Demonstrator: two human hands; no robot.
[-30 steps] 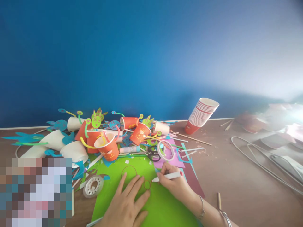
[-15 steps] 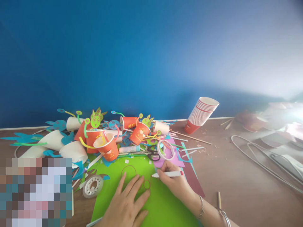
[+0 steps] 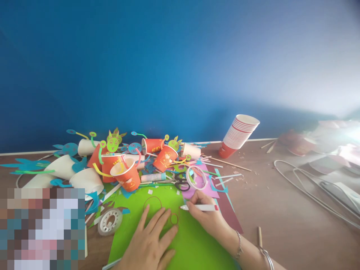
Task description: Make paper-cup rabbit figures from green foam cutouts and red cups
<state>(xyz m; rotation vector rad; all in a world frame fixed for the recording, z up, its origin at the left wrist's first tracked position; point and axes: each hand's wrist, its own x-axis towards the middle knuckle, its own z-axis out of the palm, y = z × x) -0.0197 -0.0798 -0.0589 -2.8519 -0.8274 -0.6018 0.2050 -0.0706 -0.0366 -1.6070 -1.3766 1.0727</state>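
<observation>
My left hand (image 3: 153,240) lies flat with spread fingers on a sheet of bright green paper (image 3: 194,243). Between the fingers of my right hand (image 3: 206,217) is a white marker (image 3: 201,207) with a red end, its tip at the paper. Red outlines show on the sheet: a larger circle, partly covered by my left fingers, and a small circle beside them. Just beyond the sheet lie black-handled scissors (image 3: 182,184), a white ring-shaped roll (image 3: 206,179) and a glue stick (image 3: 153,177). A tape roll (image 3: 110,222) rests left of my left hand.
Paper cups (image 3: 126,174) with green and blue paper figures and bent straws crowd the back left. A leaning stack of cups (image 3: 239,133) stands near the blue wall. Purple paper (image 3: 212,187), loose sticks and a white cable (image 3: 303,191) lie to the right.
Both hands, the marker and the paper stay nearly where they were. The whole view has shifted very slightly.
</observation>
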